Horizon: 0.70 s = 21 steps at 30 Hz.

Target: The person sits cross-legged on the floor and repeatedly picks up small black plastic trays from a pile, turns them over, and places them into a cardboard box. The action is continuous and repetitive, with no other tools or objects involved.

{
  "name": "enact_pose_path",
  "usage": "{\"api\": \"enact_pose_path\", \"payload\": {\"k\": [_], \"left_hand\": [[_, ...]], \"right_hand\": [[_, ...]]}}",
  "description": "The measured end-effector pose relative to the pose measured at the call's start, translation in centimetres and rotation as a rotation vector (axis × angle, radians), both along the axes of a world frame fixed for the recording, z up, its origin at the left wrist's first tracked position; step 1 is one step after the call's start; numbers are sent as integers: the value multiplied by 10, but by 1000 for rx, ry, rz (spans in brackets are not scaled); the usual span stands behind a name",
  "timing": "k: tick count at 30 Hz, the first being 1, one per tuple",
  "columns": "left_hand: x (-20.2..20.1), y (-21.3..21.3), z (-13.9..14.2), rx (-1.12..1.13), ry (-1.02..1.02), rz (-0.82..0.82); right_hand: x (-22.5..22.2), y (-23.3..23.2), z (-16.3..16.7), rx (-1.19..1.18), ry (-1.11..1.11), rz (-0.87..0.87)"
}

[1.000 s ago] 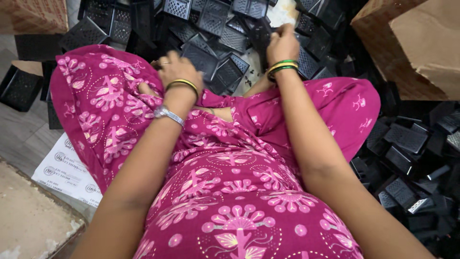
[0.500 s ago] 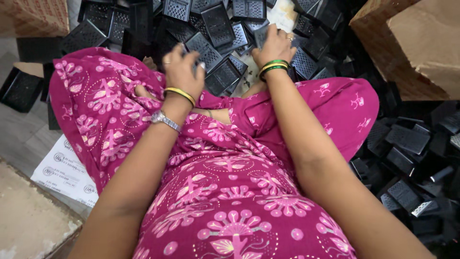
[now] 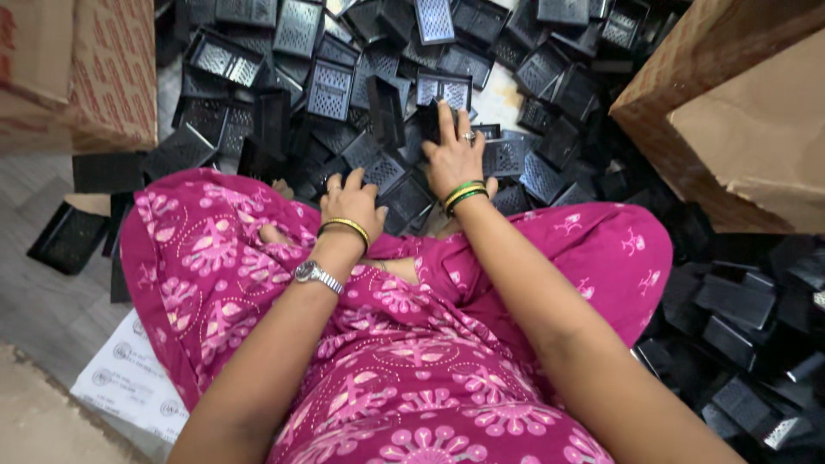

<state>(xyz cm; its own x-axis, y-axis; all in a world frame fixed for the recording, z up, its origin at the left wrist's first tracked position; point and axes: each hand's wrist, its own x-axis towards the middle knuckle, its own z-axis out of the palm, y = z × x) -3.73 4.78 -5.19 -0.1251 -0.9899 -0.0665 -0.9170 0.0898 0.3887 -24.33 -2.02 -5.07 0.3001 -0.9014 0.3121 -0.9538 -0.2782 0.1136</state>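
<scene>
I sit cross-legged on the floor in pink patterned clothes, facing a heap of black plastic perforated trays [image 3: 331, 86]. My left hand [image 3: 351, 202], with a yellow bangle and a wristwatch, rests fingers spread on the trays nearest my knee. My right hand [image 3: 454, 155], with green bangles and a ring, lies flat on a small black tray [image 3: 507, 156] a little farther out, fingers stretched forward. Neither hand has lifted anything.
A cardboard box [image 3: 730, 112] stands at the right, another cardboard box [image 3: 82, 73] at the upper left. More black trays [image 3: 739, 309] are piled by my right knee. A white printed sheet [image 3: 129, 387] lies on the grey floor at the lower left.
Both hands have reached forward from my lap edge into the tray heap. The right hand went farther and flattened onto a tray; the view has tilted up.
</scene>
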Motion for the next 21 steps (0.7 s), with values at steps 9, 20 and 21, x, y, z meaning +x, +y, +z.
{"api": "enact_pose_path", "payload": {"k": [9, 20, 21], "left_hand": [[4, -4, -16, -233, 217, 73], [-2, -8, -9, -134, 1172, -75], [-1, -6, -4, -104, 1238, -81]], "right_hand": [[-9, 0, 2, 147, -412, -124], [32, 58, 39, 208, -830, 189], [35, 63, 46, 230, -872, 168]]}}
